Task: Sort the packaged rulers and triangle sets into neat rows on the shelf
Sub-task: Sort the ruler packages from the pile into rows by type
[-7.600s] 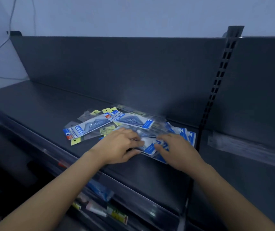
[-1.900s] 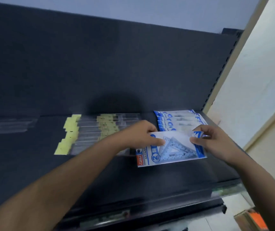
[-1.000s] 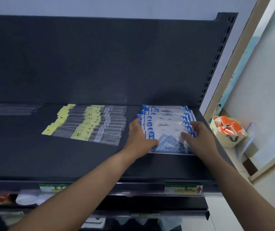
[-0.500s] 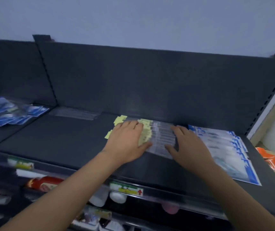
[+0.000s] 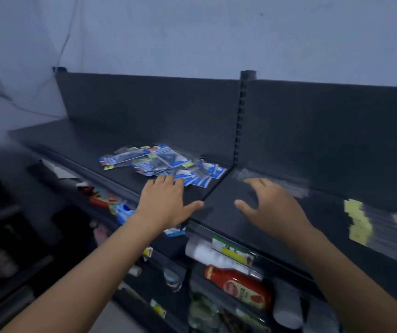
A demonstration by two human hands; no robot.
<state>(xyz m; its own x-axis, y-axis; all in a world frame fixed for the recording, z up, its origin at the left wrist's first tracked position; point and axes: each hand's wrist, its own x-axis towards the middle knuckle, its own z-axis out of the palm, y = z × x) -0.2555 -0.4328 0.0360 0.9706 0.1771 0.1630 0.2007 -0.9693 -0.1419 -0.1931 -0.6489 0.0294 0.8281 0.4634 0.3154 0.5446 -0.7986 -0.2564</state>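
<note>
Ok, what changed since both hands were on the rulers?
Both hands left the ruler row and moved left: the left hand reaches the near edge of the loose pile of packets, the right hand hovers open over the shelf. The rulers stay in their row; nothing is held.

No text can be read. The print on the blue packets [image 5: 164, 164], the label on the red bottle [image 5: 239, 288] and the shelf-edge tags [image 5: 231, 251] is too blurred.
</note>
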